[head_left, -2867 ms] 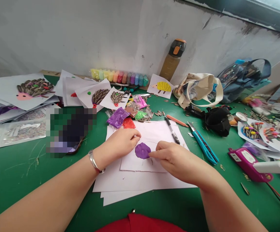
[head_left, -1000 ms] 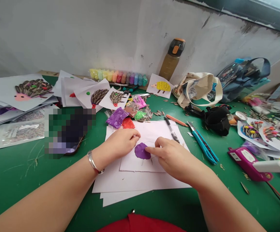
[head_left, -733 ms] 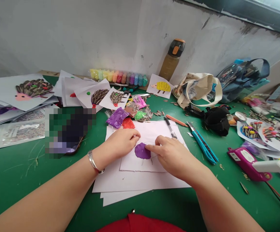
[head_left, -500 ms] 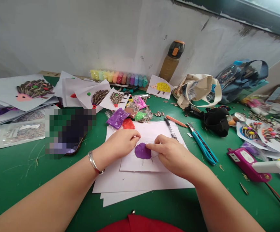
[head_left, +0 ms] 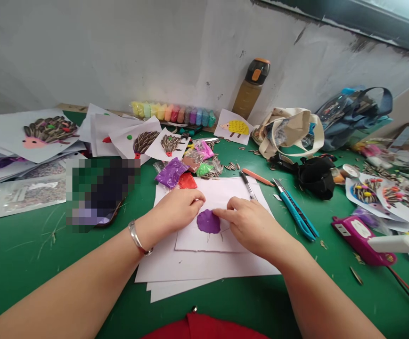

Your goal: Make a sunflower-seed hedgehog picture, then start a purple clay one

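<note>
Your right hand (head_left: 250, 230) lies flat and low, its forefinger (head_left: 223, 213) pressing the right edge of the purple clay disc (head_left: 208, 221), with nothing gripped. Your left hand (head_left: 178, 212) is loosely curled, its fingertips just beside the disc's upper left, and it holds nothing you can see. A silver bangle (head_left: 137, 238) circles your left wrist.

The disc sits on a white paper sheet (head_left: 197, 242) with thin pencil lines, laid over more loose sheets (head_left: 204, 272) on the green counter (head_left: 20, 245). Just past your hands lie a purple clay packet (head_left: 172, 173) and a red clay packet (head_left: 187, 181). To the right are a pen (head_left: 247, 184) and a blue utility knife (head_left: 294, 209). Sunflower-seed hedgehog pictures (head_left: 49, 132) lie farther left.
</note>
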The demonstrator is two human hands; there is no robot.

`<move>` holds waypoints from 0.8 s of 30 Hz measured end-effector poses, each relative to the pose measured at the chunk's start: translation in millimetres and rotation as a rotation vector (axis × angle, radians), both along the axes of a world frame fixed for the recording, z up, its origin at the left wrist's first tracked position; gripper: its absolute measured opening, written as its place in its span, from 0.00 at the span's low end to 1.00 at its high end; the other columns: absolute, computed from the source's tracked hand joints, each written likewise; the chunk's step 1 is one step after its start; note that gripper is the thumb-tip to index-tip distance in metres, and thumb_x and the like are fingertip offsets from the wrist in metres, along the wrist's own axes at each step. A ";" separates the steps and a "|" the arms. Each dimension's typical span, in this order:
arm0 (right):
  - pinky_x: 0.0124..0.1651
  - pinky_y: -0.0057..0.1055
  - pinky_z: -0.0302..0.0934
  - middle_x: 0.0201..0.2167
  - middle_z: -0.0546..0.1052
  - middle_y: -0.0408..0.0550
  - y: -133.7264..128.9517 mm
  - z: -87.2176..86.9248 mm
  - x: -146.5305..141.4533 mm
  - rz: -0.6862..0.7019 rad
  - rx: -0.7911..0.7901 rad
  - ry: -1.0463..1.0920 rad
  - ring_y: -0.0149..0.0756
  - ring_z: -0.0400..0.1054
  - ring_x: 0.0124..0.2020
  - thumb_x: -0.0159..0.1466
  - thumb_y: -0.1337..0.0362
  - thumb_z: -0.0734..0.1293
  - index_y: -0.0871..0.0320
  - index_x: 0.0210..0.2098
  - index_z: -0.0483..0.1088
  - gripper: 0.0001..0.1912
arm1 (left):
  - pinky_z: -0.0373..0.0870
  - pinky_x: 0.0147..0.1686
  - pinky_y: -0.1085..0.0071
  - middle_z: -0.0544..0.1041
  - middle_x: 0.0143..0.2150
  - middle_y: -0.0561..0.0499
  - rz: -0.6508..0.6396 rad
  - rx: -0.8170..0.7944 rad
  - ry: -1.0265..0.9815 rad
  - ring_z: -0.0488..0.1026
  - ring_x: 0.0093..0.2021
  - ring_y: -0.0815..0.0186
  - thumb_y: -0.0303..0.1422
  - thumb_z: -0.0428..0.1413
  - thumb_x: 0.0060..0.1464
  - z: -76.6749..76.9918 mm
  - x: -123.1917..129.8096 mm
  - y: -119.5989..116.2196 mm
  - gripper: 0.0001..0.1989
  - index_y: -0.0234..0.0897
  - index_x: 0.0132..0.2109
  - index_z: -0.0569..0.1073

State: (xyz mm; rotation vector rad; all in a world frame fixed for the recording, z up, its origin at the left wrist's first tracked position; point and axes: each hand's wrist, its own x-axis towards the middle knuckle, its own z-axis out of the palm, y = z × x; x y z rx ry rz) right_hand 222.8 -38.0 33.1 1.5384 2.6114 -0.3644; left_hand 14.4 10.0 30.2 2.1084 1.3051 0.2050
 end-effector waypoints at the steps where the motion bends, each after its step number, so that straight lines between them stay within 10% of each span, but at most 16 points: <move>1: 0.38 0.33 0.47 0.39 0.72 0.49 0.7 -0.3 0.3 -0.008 -0.002 0.005 0.36 0.62 0.35 0.64 0.76 0.57 0.44 0.58 0.70 0.29 | 0.62 0.31 0.69 0.80 0.33 0.53 -0.009 0.008 -0.004 0.74 0.32 0.63 0.31 0.45 0.58 -0.5 -0.2 0.1 0.15 0.40 0.36 0.77; 24: 0.39 0.31 0.52 0.40 0.72 0.48 3.7 -6.1 0.3 -0.046 -0.026 0.208 0.35 0.65 0.37 0.63 0.77 0.57 0.46 0.56 0.73 0.29 | 0.60 0.30 0.69 0.80 0.34 0.53 -0.015 0.025 -0.019 0.72 0.32 0.64 0.31 0.45 0.59 -2.3 -2.5 -0.4 0.15 0.40 0.38 0.78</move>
